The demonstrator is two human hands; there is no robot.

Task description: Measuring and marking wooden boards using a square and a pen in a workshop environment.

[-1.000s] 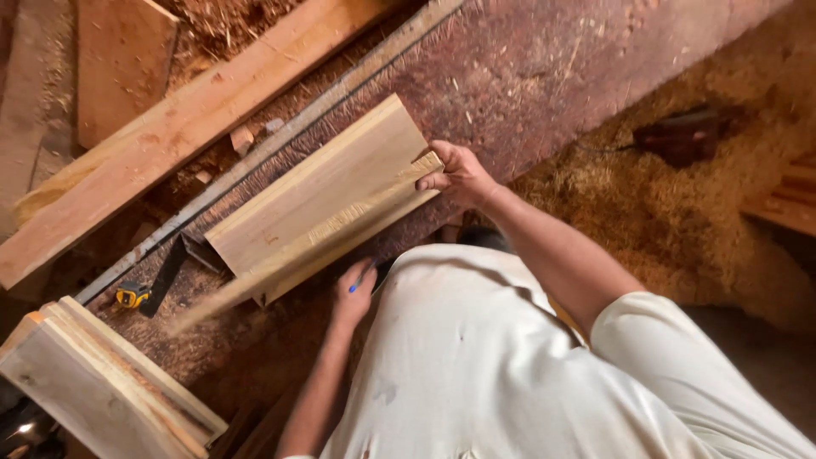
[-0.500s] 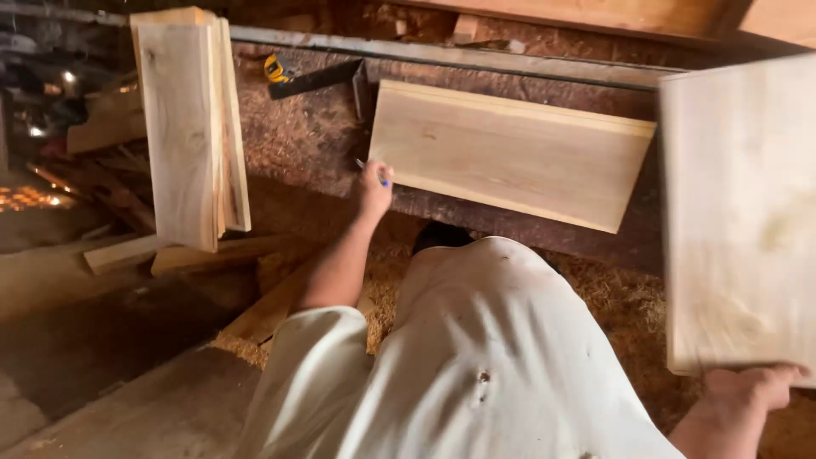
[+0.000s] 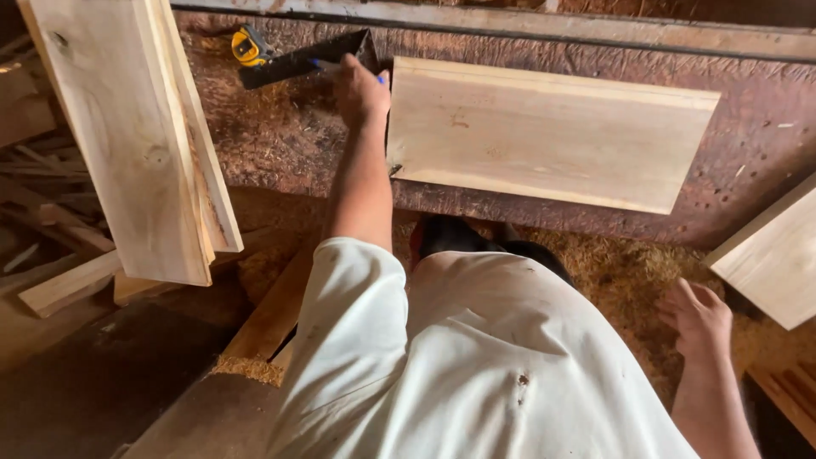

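Observation:
My left hand (image 3: 361,89) reaches forward over the workbench (image 3: 280,144), closed around a blue pen. It rests at the left end of a pale wooden board (image 3: 552,136) lying flat on the bench, right beside a black square tool (image 3: 297,58). My right hand (image 3: 697,319) hangs low at the right with its fingers apart and nothing in it. It is just left of a second pale board (image 3: 769,255) at the frame's right edge, not touching it.
A yellow tape measure (image 3: 249,44) lies next to the square. A stack of pale boards (image 3: 127,144) stands on end at the left. A metal rail (image 3: 510,21) runs along the bench's far side. Sawdust (image 3: 612,263) and wood offcuts (image 3: 68,285) cover the floor.
My right hand has let go of the board it was carrying, which now rests at the lower right. My left hand has moved up to the flat board's left end.

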